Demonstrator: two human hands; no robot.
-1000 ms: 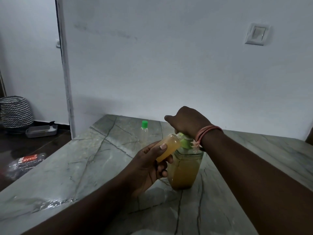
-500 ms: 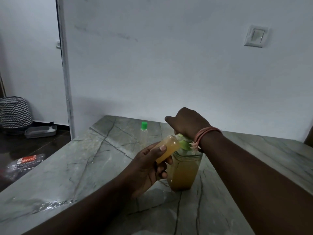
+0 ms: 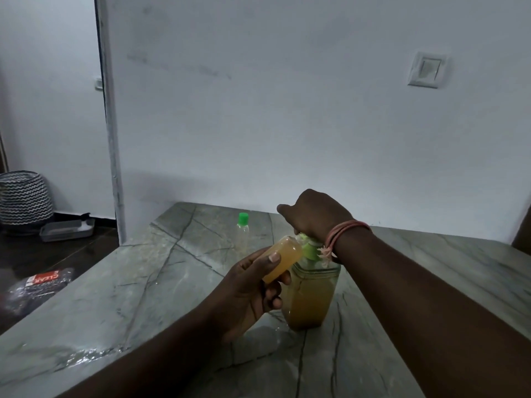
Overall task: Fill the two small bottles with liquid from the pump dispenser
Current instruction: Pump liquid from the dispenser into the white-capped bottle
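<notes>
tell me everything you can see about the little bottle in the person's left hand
The small bottle is clear plastic and looks almost full of cloudy orange-yellow liquid. It has no cap on that shows. The left hand holds it tilted, thumb across its side, fingers curled beneath, its top end up against the green pump head of the dispenser. The mouth itself is hidden there. It is lifted off the marble counter, in front of the dispenser.
</notes>
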